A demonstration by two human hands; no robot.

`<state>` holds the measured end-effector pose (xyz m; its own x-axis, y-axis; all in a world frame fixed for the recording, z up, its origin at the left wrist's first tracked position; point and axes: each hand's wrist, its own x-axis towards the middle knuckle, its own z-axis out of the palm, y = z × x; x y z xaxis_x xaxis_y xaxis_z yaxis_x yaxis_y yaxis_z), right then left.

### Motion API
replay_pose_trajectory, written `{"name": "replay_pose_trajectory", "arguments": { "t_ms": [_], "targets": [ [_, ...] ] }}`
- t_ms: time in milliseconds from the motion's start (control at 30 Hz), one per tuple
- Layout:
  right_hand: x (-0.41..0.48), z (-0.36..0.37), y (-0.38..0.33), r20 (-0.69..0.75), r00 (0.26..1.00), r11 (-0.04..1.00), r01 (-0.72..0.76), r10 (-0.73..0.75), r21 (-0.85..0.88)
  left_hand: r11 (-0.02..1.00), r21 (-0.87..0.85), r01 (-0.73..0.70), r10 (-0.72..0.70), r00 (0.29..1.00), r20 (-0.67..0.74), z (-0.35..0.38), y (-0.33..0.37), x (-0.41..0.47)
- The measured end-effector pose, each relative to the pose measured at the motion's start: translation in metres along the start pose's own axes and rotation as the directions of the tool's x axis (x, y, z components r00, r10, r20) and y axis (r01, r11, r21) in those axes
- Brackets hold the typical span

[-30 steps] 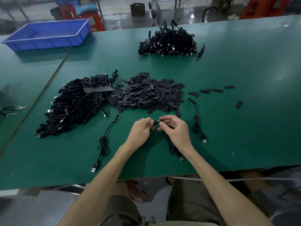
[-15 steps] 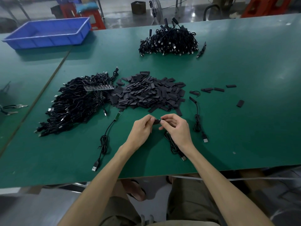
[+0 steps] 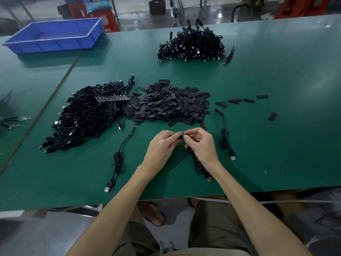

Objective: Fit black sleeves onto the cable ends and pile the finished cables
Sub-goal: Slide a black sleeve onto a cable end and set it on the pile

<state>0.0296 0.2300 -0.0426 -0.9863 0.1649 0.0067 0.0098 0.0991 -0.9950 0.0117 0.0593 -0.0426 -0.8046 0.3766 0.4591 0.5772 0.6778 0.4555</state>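
While the left hand pinches a black sleeve and the right hand pinches its cable end above the counter, fitting appears under way, with a straight push home likely needed before the far pile.

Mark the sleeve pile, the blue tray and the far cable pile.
sleeve pile point(image 3: 166, 104): head view, middle of the heap.
blue tray point(image 3: 55, 46): head view, its near wall.
far cable pile point(image 3: 191, 47): head view, middle of the heap.

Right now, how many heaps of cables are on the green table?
2. The far heap lies beyond the sleeve pile; the near heap lies left of it. Single loose cables are not counted.
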Motion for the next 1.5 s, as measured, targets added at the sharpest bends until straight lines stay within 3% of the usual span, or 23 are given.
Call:
{"name": "replay_pose_trajectory", "arguments": {
  "t_ms": [533,967,1500],
  "targets": [
    [0.007,-0.014,-0.004,0.137,0.987,0.994,-0.088,0.078,0.069,0.993,0.019,-0.114,0.114,0.993,0.019,0.001,0.003,0.0],
    [0.008,-0.015,0.002,0.11,0.994,1.0,0.004,-0.001,-0.027,0.995,0.051,0.086,-0.088,0.995,0.036,0.001,0.003,0.004],
    [0.004,-0.012,0.003,0.151,0.988,0.996,0.032,-0.02,-0.079,0.997,0.071,0.032,-0.04,0.994,0.101,0.006,-0.002,0.003]
  ]
}}
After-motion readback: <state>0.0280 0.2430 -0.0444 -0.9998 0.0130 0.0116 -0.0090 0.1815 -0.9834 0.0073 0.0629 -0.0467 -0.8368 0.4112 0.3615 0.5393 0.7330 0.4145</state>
